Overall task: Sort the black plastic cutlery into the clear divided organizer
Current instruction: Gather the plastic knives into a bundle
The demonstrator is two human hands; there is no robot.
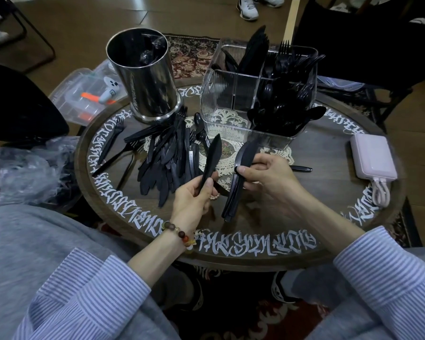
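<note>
The left hand [193,197] holds a single black knife [210,161] by its handle, fingers curled round it, blade pointing up and away. The right hand [265,175] grips a bundle of knives [241,175] around the middle, thumb over the front and fingers wrapped behind; the handles angle down toward the near edge of the round table [329,168]. To the left lies a loose pile of cutlery [168,155], mostly knives, with a few forks [113,141] spread further left. The clear divided organizer [219,99] stands at the back right of the table: knives upright in its far left compartment, forks in the far right, spoons heaped in the near right, the near left one bare. A steel canister [147,77] stands beside it, and a pink power bank [372,155] lies at the right.
</note>
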